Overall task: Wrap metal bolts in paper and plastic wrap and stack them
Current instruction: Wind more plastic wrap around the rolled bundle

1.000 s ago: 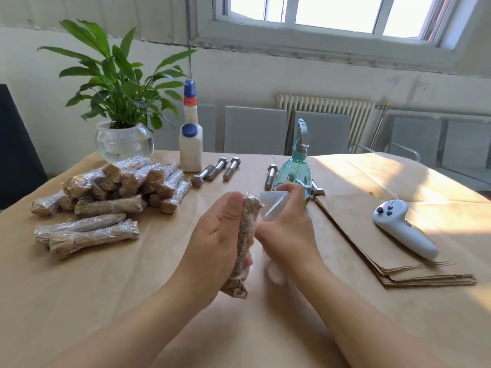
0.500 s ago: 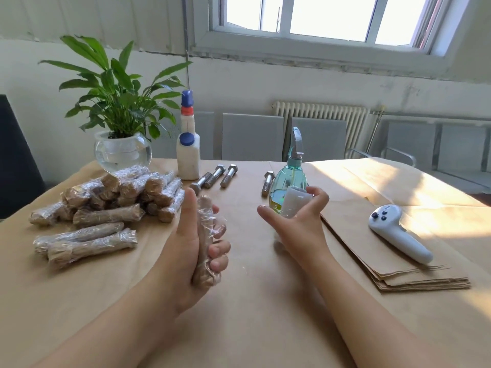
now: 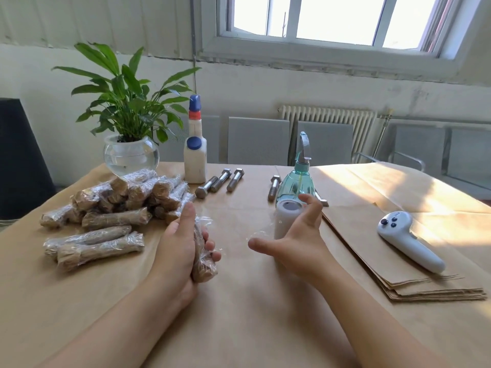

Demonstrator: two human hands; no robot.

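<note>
Left hand (image 3: 180, 251) curls tight around the plastic-wrapped brown paper bolt bundle (image 3: 202, 257), while right hand (image 3: 295, 241) spreads open beside the upright white plastic-wrap roll (image 3: 285, 217).

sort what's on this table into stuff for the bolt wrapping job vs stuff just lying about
For the job:
wrapped bolt in left hand
plastic wrap roll
bare bolts
brown paper sheets
wrapped pile

Lying about:
potted plant
white bottle
spray bottle
white controller
</note>
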